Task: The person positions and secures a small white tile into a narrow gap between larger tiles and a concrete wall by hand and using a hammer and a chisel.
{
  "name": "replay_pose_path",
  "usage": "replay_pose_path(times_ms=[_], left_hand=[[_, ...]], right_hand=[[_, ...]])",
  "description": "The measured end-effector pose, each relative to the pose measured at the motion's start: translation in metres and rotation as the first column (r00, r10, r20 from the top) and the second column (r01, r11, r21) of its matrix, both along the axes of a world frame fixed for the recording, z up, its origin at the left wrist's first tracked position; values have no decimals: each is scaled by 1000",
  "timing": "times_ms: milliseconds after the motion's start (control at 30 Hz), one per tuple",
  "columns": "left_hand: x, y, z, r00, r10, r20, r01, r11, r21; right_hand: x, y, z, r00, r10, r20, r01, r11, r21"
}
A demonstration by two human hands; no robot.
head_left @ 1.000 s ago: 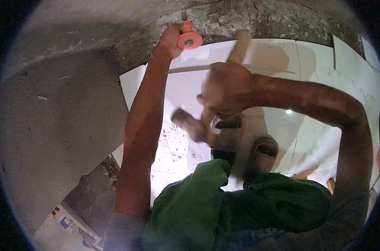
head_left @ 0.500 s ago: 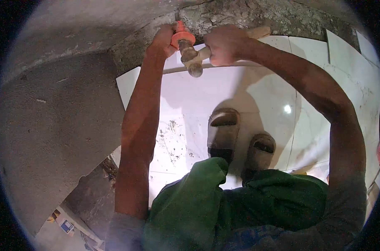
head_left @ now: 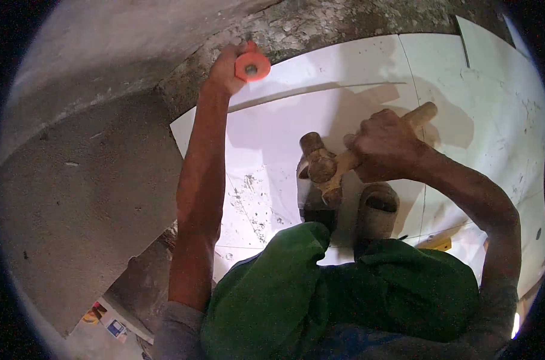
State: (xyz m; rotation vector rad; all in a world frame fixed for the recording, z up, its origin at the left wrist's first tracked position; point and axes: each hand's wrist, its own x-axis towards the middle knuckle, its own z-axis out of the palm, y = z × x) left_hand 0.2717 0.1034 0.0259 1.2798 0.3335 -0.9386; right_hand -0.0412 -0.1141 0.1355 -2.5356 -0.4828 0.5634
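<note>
My left hand (head_left: 223,75) grips a chisel (head_left: 253,66) with an orange guard at the rough, crumbly strip (head_left: 320,21) along the wall's foot. My right hand (head_left: 383,144) is closed round the wooden handle of a hammer (head_left: 321,168), whose weathered head is held lower, over my sandalled feet (head_left: 377,213). Large white tiles (head_left: 356,63) lie beneath me and border the broken strip. The chisel's tip is hard to make out behind its guard.
A plastered wall (head_left: 122,48) rises at upper left above a grey rough surface (head_left: 86,192). Leaning tile pieces (head_left: 482,42) stand at upper right. A yellow tool (head_left: 434,244) lies behind my knee; small packaged items (head_left: 116,327) sit at lower left.
The hammer went up to the chisel half a second ago and has since swung back down and right. My left hand with the chisel has shifted slightly left.
</note>
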Motion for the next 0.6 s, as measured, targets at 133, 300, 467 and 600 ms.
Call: replay_pose_path(times_ms=[133,300,467,600], left_hand=[[-12,-6,-2,953,-234,192,224,972,69],[-7,1,-27,820,-378,430,367,924,111],[-24,-31,-16,998,48,47,-39,982,-184],[-5,-24,-11,1000,14,23,-9,981,-195]], right_hand=[[-15,-22,-1,998,-25,52,29,996,-82],[9,-16,-18,959,9,283,2,999,-38],[44,19,-9,934,267,237,-274,962,-2],[119,12,-39,956,131,264,-115,990,-77]])
